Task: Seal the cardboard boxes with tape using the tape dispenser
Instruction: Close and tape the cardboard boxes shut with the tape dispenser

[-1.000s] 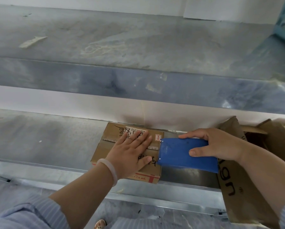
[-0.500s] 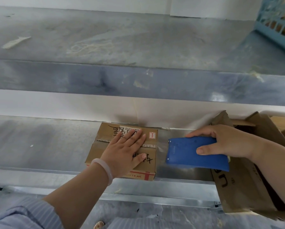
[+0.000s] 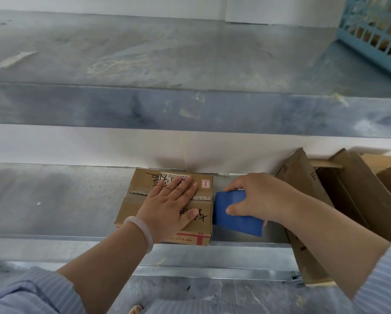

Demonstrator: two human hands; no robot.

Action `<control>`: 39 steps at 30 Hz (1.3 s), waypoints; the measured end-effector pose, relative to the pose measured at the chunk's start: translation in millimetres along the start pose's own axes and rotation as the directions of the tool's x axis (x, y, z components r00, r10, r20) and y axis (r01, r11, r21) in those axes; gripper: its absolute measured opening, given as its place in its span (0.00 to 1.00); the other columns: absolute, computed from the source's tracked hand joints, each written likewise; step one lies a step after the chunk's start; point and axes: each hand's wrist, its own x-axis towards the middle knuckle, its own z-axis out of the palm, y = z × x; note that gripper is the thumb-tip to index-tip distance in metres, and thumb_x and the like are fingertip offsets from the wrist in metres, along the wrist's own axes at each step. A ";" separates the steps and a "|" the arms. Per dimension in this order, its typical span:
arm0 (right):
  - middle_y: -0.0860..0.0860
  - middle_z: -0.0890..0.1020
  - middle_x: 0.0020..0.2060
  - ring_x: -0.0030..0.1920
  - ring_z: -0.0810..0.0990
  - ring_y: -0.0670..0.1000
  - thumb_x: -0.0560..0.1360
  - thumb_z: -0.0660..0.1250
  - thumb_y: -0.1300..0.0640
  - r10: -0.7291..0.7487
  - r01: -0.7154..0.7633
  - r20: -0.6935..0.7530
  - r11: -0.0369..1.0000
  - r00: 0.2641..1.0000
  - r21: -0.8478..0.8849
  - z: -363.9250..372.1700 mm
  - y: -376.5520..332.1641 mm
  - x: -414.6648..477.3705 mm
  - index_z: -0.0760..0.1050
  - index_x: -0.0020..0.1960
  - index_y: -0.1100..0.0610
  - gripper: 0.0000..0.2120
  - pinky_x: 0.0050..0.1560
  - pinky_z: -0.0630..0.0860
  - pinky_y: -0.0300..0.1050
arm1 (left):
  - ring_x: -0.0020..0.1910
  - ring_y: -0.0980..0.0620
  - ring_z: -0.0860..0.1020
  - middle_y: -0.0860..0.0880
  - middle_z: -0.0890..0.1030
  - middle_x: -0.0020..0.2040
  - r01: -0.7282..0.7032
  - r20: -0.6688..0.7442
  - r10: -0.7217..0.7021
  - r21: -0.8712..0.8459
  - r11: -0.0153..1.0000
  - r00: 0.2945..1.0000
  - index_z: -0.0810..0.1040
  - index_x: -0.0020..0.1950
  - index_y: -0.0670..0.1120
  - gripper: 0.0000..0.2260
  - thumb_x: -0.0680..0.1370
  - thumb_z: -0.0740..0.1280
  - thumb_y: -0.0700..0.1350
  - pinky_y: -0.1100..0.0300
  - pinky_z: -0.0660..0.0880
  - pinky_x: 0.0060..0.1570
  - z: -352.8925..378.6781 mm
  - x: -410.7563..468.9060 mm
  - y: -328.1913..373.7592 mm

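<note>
Small cardboard box [image 3: 130,209]: sits on the lower metal shelf [image 3: 54,200], near its front edge, back side close to the white wall. Flaps closed, seam running left to right across the top; black handwriting, a printed label and a red stamp on the top, red print on the front face.

Left hand [image 3: 167,209]: laid flat on the box top, palm down, fingers straight and spread over the seam, thumb on the near flap. Pale bracelet [image 3: 142,232] at the wrist.

Blue tape dispenser [image 3: 233,220]: just right of the box, left edge meeting the box's right side at the seam end.

Right hand [image 3: 253,200]: grasps the dispenser from above, thumb on its near face, fingers curled over the far edge.

Open cardboard box [image 3: 359,200]: larger, right end of the same shelf, flaps standing up, just beside the right forearm.

Upper shelf [image 3: 144,53]: grey, scuffed, with tape scraps. Blue plastic basket [image 3: 375,35] at its far right corner.

Striped blue sleeves [image 3: 27,295]: pushed up both forearms.
</note>
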 end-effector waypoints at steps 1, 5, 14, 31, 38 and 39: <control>0.46 0.79 0.51 0.40 0.82 0.48 0.71 0.70 0.42 -0.012 0.012 -0.003 0.994 1.000 -0.105 4.3 -1.0 0.6 0.73 0.64 0.42 0.22 0.33 0.80 0.43 | 0.76 0.56 0.34 0.59 0.33 0.75 0.003 -0.003 -0.003 -0.004 1.000 1.000 0.29 0.73 0.60 0.32 0.71 0.27 0.69 0.52 0.31 0.72 -0.1 -0.2 -0.2; 0.46 0.80 0.56 0.50 0.78 0.49 0.76 0.63 0.39 0.004 -0.034 -0.119 0.968 0.993 -0.251 12.4 9.8 -3.7 0.66 0.70 0.42 0.24 0.47 0.78 0.46 | 0.77 0.56 0.35 0.59 0.35 0.77 0.020 -0.013 -0.020 -0.009 1.000 1.000 0.32 0.76 0.59 0.34 0.71 0.29 0.69 0.52 0.32 0.74 0.3 1.8 1.0; 0.51 0.76 0.41 0.36 0.74 0.51 0.79 0.54 0.58 0.059 -0.159 -0.181 0.773 0.982 -0.614 47.3 30.3 1.1 0.37 0.79 0.58 0.35 0.38 0.69 0.46 | 0.76 0.57 0.35 0.60 0.35 0.77 0.024 -0.020 -0.024 -0.032 0.999 0.999 0.34 0.77 0.59 0.35 0.71 0.30 0.69 0.53 0.31 0.72 -0.2 0.2 0.7; 0.66 0.59 0.74 0.73 0.59 0.67 0.82 0.47 0.39 0.380 -0.325 -0.053 0.702 0.923 -0.633 129.3 3.1 16.4 0.35 0.79 0.58 0.36 0.73 0.56 0.58 | 0.77 0.56 0.37 0.58 0.38 0.78 0.070 -0.041 -0.072 -0.053 0.996 0.997 0.36 0.77 0.59 0.34 0.72 0.30 0.69 0.50 0.35 0.75 0.1 -12.1 -7.7; 0.66 0.53 0.77 0.76 0.54 0.65 0.81 0.52 0.54 0.432 -0.410 -0.041 0.819 0.901 -0.400 127.3 -11.1 15.6 0.43 0.80 0.59 0.32 0.76 0.53 0.58 | 0.77 0.57 0.37 0.59 0.38 0.77 0.024 -0.019 -0.026 -0.106 0.994 0.999 0.40 0.78 0.56 0.30 0.78 0.40 0.65 0.54 0.33 0.74 -3.7 -12.9 -16.3; 0.64 0.58 0.76 0.75 0.59 0.64 0.79 0.53 0.57 0.426 -0.418 -0.054 0.845 0.903 -0.333 122.9 -13.4 11.9 0.44 0.80 0.59 0.32 0.74 0.59 0.56 | 0.77 0.59 0.39 0.59 0.41 0.77 0.015 -0.033 -0.020 -0.170 0.985 0.999 0.44 0.79 0.55 0.28 0.80 0.44 0.62 0.57 0.33 0.73 -5.8 -13.7 -18.7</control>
